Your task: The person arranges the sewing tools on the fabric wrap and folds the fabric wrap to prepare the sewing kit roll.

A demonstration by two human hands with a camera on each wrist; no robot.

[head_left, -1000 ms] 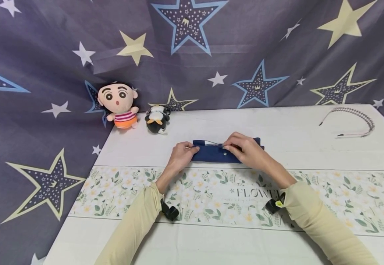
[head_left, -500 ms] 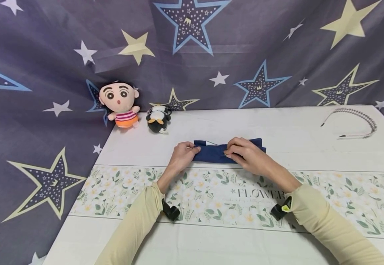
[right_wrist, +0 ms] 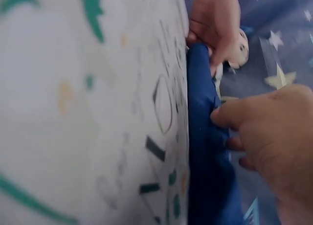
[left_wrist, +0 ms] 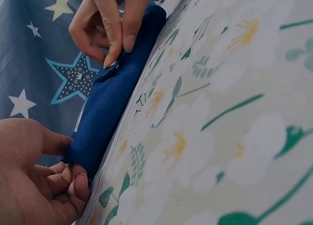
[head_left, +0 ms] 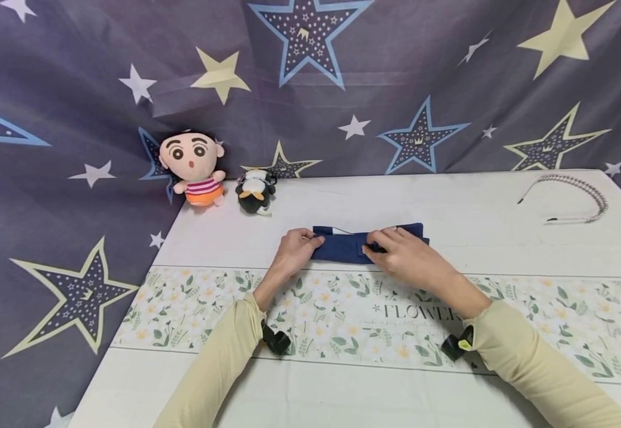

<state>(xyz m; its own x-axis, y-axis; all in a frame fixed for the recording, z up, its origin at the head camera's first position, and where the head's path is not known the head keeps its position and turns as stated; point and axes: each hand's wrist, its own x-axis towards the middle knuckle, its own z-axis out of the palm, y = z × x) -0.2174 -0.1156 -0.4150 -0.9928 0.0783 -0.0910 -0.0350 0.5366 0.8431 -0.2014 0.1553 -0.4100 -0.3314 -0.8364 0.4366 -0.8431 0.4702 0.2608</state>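
A long navy-blue fabric pouch [head_left: 337, 249] lies crosswise on the table, a white strip showing along its far edge. My left hand [head_left: 292, 251] grips its left end, thumb on top and fingers tucked beneath in the left wrist view. At mid-length my right hand [head_left: 404, 254] pinches a small flap of the same cloth [left_wrist: 103, 77] against the front of the pouch. A pale snap button [left_wrist: 114, 65] peeks out by the fingertips. In the right wrist view the thumb presses on the blue cloth [right_wrist: 205, 156]; the other fingertips are partly hidden.
A plush doll [head_left: 195, 169] and a small penguin toy [head_left: 254, 193] sit at the back left. A beaded headband [head_left: 583, 184] lies at the back right. A flower-printed band [head_left: 321, 321] crosses the white table, and a star-patterned curtain [head_left: 310, 119] hangs behind.
My right hand has shifted slightly right and down, bringing the flap over the pouch's front. The button seen there earlier is now covered in the head view. The left hand keeps its grip.
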